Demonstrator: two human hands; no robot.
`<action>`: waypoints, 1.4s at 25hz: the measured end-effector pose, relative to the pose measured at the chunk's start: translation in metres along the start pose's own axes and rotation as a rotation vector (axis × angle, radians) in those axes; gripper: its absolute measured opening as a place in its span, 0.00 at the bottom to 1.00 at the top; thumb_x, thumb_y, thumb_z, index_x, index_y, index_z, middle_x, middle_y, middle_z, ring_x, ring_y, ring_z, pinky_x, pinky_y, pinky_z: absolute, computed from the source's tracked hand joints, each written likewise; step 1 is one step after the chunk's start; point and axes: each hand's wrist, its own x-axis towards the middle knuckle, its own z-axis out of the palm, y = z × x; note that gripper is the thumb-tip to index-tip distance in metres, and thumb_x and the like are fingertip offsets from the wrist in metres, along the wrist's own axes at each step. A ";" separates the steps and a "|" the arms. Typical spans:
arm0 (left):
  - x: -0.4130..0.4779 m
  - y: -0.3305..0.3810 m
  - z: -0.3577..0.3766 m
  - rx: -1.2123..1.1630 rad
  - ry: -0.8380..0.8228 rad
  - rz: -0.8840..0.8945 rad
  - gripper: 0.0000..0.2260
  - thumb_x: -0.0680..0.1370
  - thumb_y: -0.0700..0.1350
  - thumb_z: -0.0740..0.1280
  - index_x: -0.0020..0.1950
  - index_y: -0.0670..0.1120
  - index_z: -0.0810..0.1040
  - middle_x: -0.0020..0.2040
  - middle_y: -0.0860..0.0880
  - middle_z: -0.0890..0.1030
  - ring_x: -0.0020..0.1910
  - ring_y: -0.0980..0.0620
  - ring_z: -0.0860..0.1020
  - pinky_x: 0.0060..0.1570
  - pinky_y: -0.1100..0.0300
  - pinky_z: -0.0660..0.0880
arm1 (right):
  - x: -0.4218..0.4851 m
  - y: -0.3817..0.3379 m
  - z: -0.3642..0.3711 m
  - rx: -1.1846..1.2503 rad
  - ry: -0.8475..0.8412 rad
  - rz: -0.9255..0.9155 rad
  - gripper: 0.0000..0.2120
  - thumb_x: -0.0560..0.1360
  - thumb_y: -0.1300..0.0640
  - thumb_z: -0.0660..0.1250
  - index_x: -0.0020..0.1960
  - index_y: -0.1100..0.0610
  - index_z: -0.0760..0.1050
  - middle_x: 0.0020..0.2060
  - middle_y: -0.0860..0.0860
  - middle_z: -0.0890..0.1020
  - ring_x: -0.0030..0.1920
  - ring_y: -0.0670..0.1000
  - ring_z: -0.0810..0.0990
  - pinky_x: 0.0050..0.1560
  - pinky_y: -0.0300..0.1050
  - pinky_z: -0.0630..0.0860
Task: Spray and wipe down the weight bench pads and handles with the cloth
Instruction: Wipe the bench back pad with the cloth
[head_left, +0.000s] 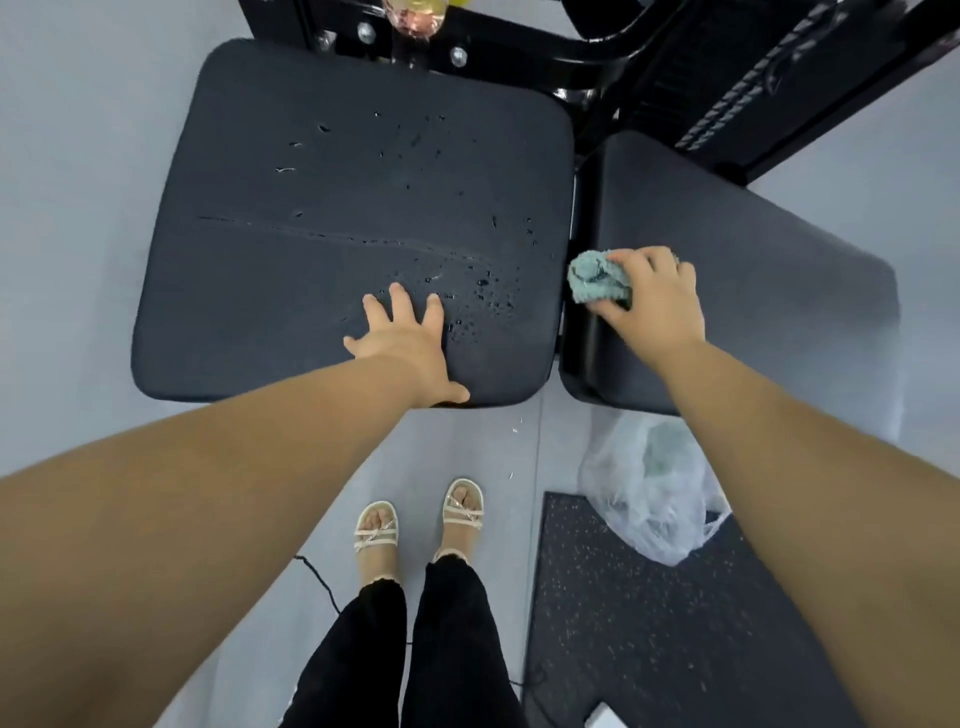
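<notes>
Cloth (597, 280) is bunched in my right grip (654, 301), fingers curled over it, and pressed on the back pad (753, 312) at its edge beside the gap. My left grip (405, 343) lies flat, fingers spread, steadying the bench's seat pad (311, 234). Droplets (483, 291) sit there, so I'd sweep leftward in overlapping, even passes. The wad has no clear long axis; its loose end points toward the seat.

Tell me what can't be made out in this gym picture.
Head view:
- Bottle: cut off by the top edge, blurred.
- Plastic bag contents: cloudy film and the right forearm hide them.
- Cloth: partly under the right hand.
- White object: cut off by the bottom edge.
</notes>
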 end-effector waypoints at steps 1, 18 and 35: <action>0.000 0.002 0.000 0.006 -0.001 0.000 0.50 0.69 0.66 0.68 0.76 0.51 0.38 0.76 0.43 0.38 0.74 0.36 0.40 0.68 0.37 0.59 | -0.001 -0.002 0.000 0.038 0.039 0.034 0.21 0.75 0.47 0.66 0.65 0.53 0.71 0.59 0.55 0.73 0.58 0.61 0.68 0.54 0.50 0.67; 0.027 -0.071 -0.017 -0.029 0.041 -0.081 0.63 0.54 0.70 0.74 0.74 0.58 0.34 0.76 0.51 0.36 0.75 0.42 0.40 0.66 0.34 0.61 | 0.005 -0.071 0.045 -0.033 0.393 -0.448 0.11 0.73 0.55 0.59 0.48 0.54 0.80 0.46 0.57 0.78 0.41 0.61 0.73 0.39 0.51 0.74; 0.037 -0.066 -0.019 -0.018 0.022 -0.068 0.66 0.52 0.68 0.76 0.75 0.55 0.36 0.75 0.48 0.38 0.74 0.39 0.43 0.61 0.31 0.65 | -0.038 -0.150 0.086 -0.047 0.349 -0.394 0.08 0.72 0.56 0.61 0.47 0.57 0.76 0.43 0.57 0.78 0.37 0.59 0.74 0.34 0.49 0.70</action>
